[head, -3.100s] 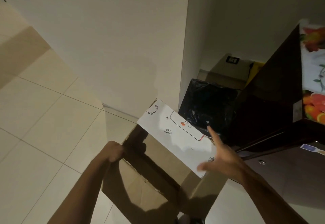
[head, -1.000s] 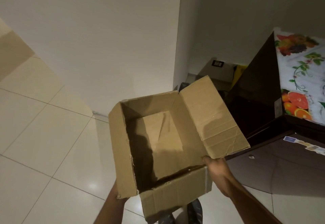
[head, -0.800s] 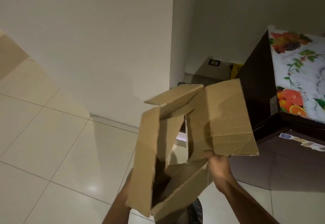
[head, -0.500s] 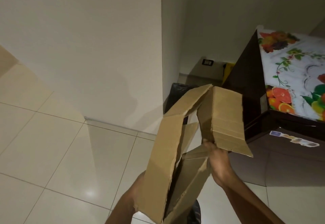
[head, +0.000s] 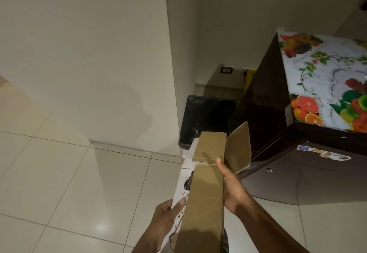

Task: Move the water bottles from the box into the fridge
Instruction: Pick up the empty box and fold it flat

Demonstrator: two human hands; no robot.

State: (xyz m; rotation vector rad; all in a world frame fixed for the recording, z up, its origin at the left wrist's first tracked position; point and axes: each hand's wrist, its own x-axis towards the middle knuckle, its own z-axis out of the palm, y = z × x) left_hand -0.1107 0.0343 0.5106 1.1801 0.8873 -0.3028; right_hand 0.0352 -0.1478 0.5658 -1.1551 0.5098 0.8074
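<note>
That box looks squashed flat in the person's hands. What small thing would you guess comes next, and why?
Probably lower the flattened cardboard box toward the black-lined bin beside the fridge. The box is collapsed and shows no bottles, the left hand and right hand grip its two sides, and its far end points at the bin.

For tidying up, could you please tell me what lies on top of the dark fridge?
A white cloth printed with fruit and flowers lies on the dark brown fridge; anything beneath is hidden.
</note>
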